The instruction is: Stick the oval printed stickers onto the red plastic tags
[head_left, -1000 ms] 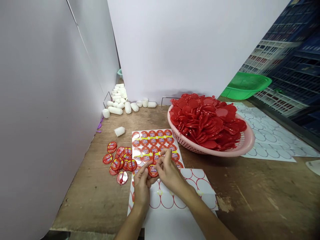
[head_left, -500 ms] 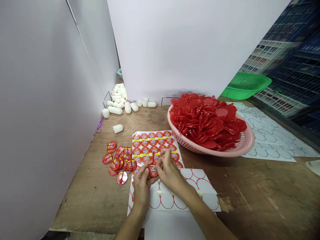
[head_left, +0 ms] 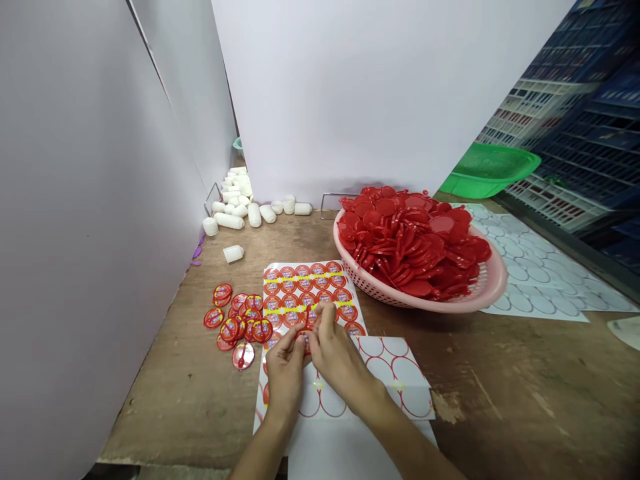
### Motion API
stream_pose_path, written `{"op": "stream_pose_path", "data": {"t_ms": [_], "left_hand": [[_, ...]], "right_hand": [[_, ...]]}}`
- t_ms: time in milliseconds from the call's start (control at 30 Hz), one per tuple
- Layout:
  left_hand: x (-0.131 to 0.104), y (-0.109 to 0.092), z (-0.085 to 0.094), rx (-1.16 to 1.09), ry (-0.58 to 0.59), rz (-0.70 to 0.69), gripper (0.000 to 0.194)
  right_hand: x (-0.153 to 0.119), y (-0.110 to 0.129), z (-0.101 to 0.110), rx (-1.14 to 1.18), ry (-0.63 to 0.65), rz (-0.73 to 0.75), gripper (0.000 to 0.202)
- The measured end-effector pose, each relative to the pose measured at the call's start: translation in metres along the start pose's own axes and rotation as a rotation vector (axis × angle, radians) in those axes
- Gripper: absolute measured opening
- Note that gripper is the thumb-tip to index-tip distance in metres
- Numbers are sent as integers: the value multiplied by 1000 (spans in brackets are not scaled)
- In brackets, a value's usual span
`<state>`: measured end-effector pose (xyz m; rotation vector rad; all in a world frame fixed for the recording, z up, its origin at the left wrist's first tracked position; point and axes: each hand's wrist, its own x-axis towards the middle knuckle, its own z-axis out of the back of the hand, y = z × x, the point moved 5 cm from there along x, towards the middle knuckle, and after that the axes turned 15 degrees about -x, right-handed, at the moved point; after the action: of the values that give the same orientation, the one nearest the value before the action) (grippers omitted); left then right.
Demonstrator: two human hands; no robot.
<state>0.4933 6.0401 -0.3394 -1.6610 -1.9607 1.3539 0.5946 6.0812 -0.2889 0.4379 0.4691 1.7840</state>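
Note:
Over the sticker sheet, my left hand and my right hand both pinch a red plastic disc with a printed round label. A thin red stick with a knob end points up from it, and my fingers cover much of the disc. Below them lies a sheet of round red stickers, its nearer part covered by a white backing sheet with empty red-ringed circles. Left of the sheet is a loose pile of labelled red discs; another labelled disc with a red stick lies just in front.
A pink basket heaped with red plastic pieces stands at the right. White plastic cups lie at the back left, one cup nearer. Pale partitions border the table. Used backing sheets and a green basket are farther right.
My right fingers have shifted slightly left and now cover more of the labelled disc. The whole view has moved a little; the other things stay in place.

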Motion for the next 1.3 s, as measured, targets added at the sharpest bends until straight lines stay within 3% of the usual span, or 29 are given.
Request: {"op": "stream_pose_path", "data": {"t_ms": [133,267,333,433,533,633,800,900,1000,1167,1300], "left_hand": [[0,1,1,-31,-14,6,38],[1,2,0,-84,1,38,39],[1,1,-2,-110,13,60,42],[1,0,-5,-130,34,123,45],[0,0,-5,-145,66,168,39],[0,-2,-4,-207,108,137,26],[2,-2,-3,-106,138,75,26],[0,1,-5,-60,152,90,30],[-2,0,-7,-27,175,59,28],[-2,2,-6,25,184,13,31],[-4,4,-8,39,173,31,34]], "right_hand": [[3,-14,5,-43,56,-75,34],[6,-21,0,290,192,13,22],[6,-24,-6,488,173,1,23],[2,-30,-23,770,135,-129,28],[-1,-31,-31,917,79,-147,21],[-4,-27,-22,874,-27,-19,10],[-13,-16,-8,569,-82,224,16],[-15,-18,-10,533,-45,195,17],[-15,-20,-14,593,29,136,16],[-13,-22,-14,728,50,106,10],[-9,-26,-22,849,199,22,22]]}}
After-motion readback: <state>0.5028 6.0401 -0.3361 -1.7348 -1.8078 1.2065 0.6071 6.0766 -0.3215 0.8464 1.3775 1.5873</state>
